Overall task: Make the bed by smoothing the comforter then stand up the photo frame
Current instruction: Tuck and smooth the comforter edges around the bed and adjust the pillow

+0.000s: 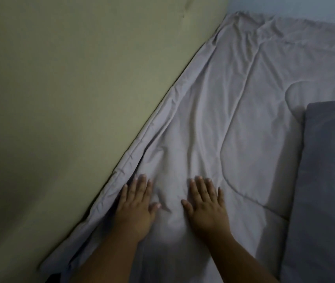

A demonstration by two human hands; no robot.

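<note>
Smoothing step: left hand [136, 203] and right hand [205, 203] were flat, fingers spread, pressing the comforter [233, 119]. Creases lay ahead of both hands, so the next move probably needed a firm forward sweep.

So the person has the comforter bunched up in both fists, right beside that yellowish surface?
Not quite. The head view shows the left hand and the right hand lying flat on the comforter with fingers straight, not bunching it in fists. The rest holds: they are right beside the yellowish surface.
</note>
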